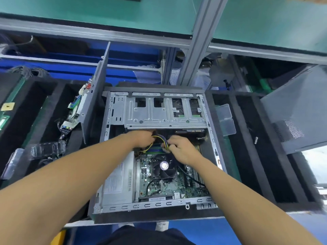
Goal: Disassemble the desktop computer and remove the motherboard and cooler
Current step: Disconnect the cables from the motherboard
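The motherboard (159, 184) lies flat in the open computer case (159, 206), its cooler fan (164, 166) just on the near side of both hands. At the board's far edge, the left hand (142, 138) and right hand (180, 149) each curl their fingers tightly round the yellow-and-black wire bundle (161, 138).

Arms stretched forward; left hand (143, 138) and right hand (179, 148), close together, grip wires (160, 138).

Bright, even overhead light, shadows soft and faint. Strong wide-angle bending curves the shelf rails (109, 35) toward the edges. White glare blows out the right margin; corners look soft.
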